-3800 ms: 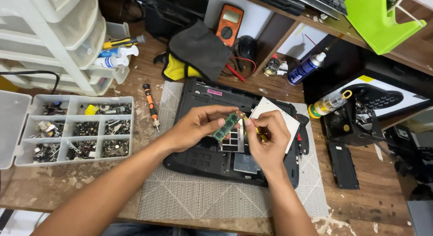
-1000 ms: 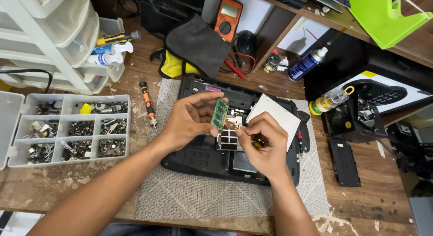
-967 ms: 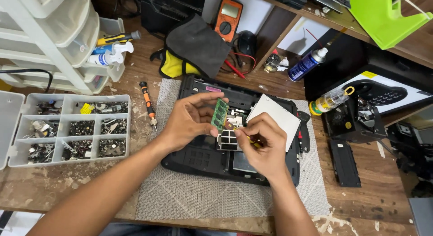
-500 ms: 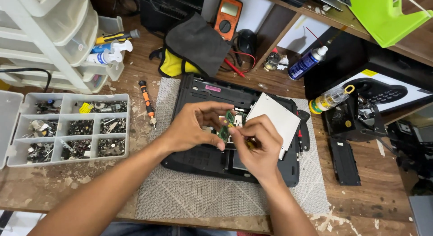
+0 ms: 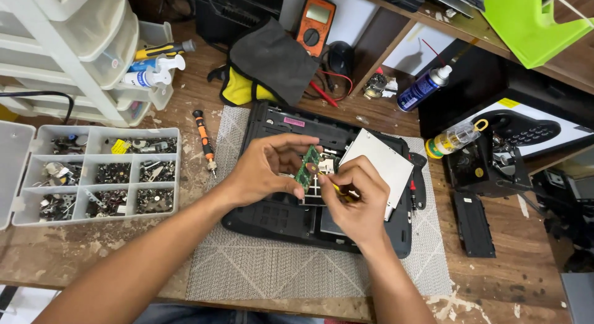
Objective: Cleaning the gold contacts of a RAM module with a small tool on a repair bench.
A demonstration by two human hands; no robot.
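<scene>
At frame centre I see my left hand [image 5: 266,172] pinching the green memory module [image 5: 306,168] upright by its edges, above the opened laptop base [image 5: 278,216], so my right hand [image 5: 352,203], closed around a small yellow-handled tool [image 5: 339,190], can reach it.

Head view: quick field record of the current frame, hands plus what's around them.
left hand: pinches a small green circuit board by its edges, tilted up on edge
right hand: grips a yellow-handled tool, fingertips against the board
under hands: opened black laptop base on a grey mat
on base: silver rectangular drive, right of the board
left of mat: orange-black screwdriver; clear parts organiser with screws
back: orange multimeter, blue spray can
surface: worn wooden bench
</scene>
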